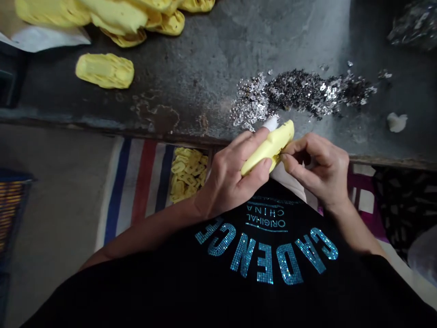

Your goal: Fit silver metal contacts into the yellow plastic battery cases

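My left hand (239,168) is wrapped round a yellow toy car body (269,148), tilted on its side at the table's front edge. A white covering sits on one of that hand's fingertips. At the right end of the car body, my right hand (317,166) has thumb and forefinger pinched together against its underside. Whatever is between those fingertips is too small to make out. Just beyond the hands lies a long pile of small shiny metal pieces (303,91).
Another yellow car body (104,70) lies on the dark table (191,64), with a heap of them (126,18) behind. Below the edge, a box holds small yellow parts (187,173). A white lump (397,122) and a plastic bag (416,27) are at right.
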A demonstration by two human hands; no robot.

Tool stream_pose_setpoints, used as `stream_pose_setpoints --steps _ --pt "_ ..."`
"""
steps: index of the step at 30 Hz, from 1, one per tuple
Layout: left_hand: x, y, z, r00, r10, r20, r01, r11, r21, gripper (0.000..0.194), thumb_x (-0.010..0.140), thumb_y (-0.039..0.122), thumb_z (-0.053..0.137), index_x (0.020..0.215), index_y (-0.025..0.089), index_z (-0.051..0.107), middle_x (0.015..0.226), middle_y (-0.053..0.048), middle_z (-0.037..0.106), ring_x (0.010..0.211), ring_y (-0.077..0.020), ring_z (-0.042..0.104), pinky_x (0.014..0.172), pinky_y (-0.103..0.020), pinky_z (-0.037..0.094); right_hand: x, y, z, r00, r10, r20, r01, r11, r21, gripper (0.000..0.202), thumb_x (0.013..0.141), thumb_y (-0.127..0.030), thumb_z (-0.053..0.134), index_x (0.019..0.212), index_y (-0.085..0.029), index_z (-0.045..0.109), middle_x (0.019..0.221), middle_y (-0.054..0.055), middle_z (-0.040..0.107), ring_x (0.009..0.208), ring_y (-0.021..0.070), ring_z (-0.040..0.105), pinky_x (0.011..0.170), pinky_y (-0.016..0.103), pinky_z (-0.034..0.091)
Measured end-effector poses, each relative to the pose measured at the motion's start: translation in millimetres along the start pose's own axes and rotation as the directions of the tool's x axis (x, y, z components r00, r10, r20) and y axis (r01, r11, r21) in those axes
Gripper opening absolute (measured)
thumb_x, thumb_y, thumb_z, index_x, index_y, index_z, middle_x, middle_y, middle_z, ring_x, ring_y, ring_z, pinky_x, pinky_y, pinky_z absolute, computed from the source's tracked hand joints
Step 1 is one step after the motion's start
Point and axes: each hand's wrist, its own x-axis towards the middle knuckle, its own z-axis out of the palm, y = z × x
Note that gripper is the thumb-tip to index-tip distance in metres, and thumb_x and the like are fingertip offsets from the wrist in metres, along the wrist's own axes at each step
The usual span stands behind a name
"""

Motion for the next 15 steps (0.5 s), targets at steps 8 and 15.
stream_pose_setpoints --steps 8,15 --pt "-16.3 -5.9 1.5 0.999 0.039 0.002 -0.039 0.999 0.012 0.051 0.119 0.040 0.061 0.168 0.027 0.061 0.157 -0.013 0.077 0.136 -0.0319 0.080 0.117 -0.048 0.068 -13.3 -8.1 5.3 0.958 0.288 0.015 -0.285 0.938 0.198 0.022 0.093 -0.027 0.089 0.081 -0.025 0.070 0.074 -0.004 0.068 0.063 0.0127 0.053 0.059 0.030 0.040" --pt "-15.2 7.3 -0.2 0.995 -0.073 0.071 0.076 0.996 -0.045 0.050 0.121 0.047 0.055 0.167 0.029 0.064 0.140 -0.012 0.079 0.117 -0.0317 0.081 0.104 -0.050 0.069 -11.8 -10.4 3.3 0.951 0.303 0.066 -0.310 0.934 0.180 0.027 0.093 -0.034 0.092 0.080 -0.024 0.071 0.073 -0.005 0.067 0.064 0.0122 0.053 0.060 0.030 0.041"
